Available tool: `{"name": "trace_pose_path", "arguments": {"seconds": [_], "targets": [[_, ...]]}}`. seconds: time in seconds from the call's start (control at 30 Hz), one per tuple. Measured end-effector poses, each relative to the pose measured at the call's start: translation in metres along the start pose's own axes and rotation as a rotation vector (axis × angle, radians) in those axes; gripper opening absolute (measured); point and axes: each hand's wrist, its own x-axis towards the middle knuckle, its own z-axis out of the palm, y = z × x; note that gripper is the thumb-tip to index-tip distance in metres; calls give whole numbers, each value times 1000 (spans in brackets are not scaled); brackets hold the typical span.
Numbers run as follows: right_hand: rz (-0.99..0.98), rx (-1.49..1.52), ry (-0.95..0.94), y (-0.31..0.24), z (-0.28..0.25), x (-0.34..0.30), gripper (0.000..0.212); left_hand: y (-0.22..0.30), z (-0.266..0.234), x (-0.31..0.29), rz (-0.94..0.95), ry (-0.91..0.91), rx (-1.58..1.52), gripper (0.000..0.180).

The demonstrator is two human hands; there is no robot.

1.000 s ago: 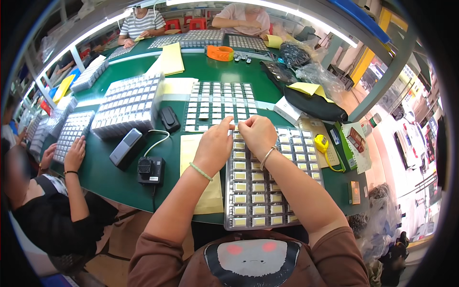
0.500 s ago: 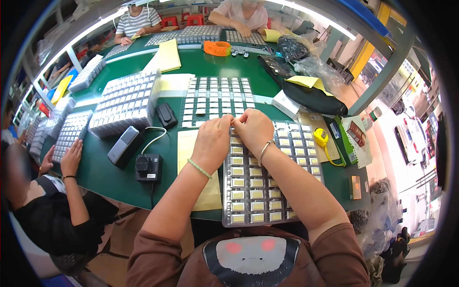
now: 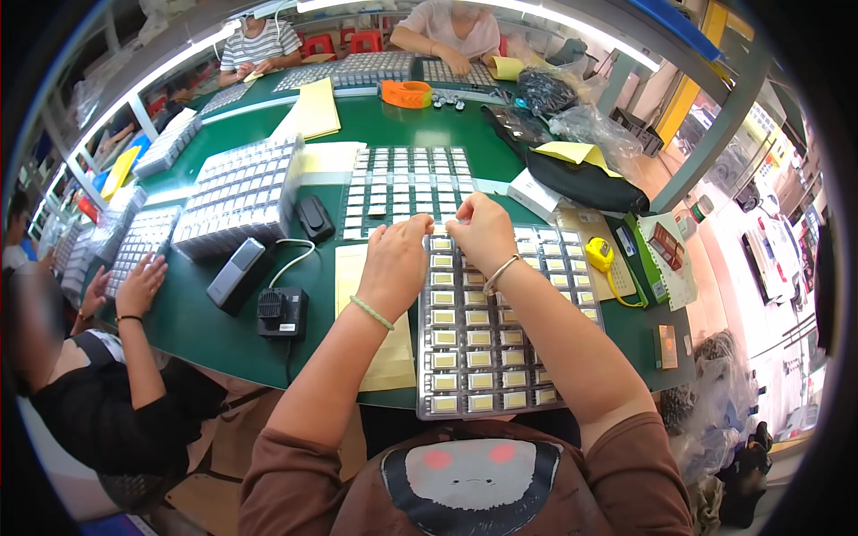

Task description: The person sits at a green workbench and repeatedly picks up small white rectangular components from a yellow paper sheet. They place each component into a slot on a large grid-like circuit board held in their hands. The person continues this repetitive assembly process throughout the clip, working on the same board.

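A clear plastic tray point(image 3: 487, 414) lies before me at the table's near edge, its pockets filled with rows of small parts with pale rectangular faces point(image 3: 480, 381). My left hand point(image 3: 399, 261) is closed above the tray's far left corner, thumb and fingertips pinched together. Beside it, my right hand point(image 3: 483, 238) hovers over the far rows, also pinching. The fingertips of both hands nearly meet; what they hold is too small to make out. Just past my hands lies a second filled tray point(image 3: 409, 179). Yellow paper point(image 3: 386, 362) lies under my left forearm.
To the left stand a tall stack of filled trays point(image 3: 237, 196), a grey-and-black device point(image 3: 235, 272) and a black cabled box point(image 3: 281, 313). A yellow tape measure point(image 3: 600, 255) and black bag point(image 3: 585, 181) lie right. A co-worker point(image 3: 134, 384) handles trays at left; others sit opposite.
My hands have drawn slightly apart at the fingertips, the right one lifting a little. The tray before me has shifted slightly away from me. The left co-worker's hands have moved a little.
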Motion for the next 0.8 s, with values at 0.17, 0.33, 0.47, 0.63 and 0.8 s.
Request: {"name": "trace_pose_path", "arguments": {"seconds": [0.17, 0.33, 0.47, 0.63, 0.8], "targets": [[-1, 68, -211, -4, -20, -1, 14, -6, -20, 3, -165, 82, -413, 42], [-499, -392, -171, -6, -22, -15, 13, -44, -42, -13, -207, -83, -76, 44], [-618, -444, -185, -6, -26, -21, 9, -40, -44, -33, -381, -295, 254, 53], [-698, -476, -192, -6, -27, -15, 10, -49, -41, -37, -486, -290, 281, 56], [-582, -387, -194, -3, -30, -14, 32, -44, -42, -27, -183, 15, -16, 45]]}}
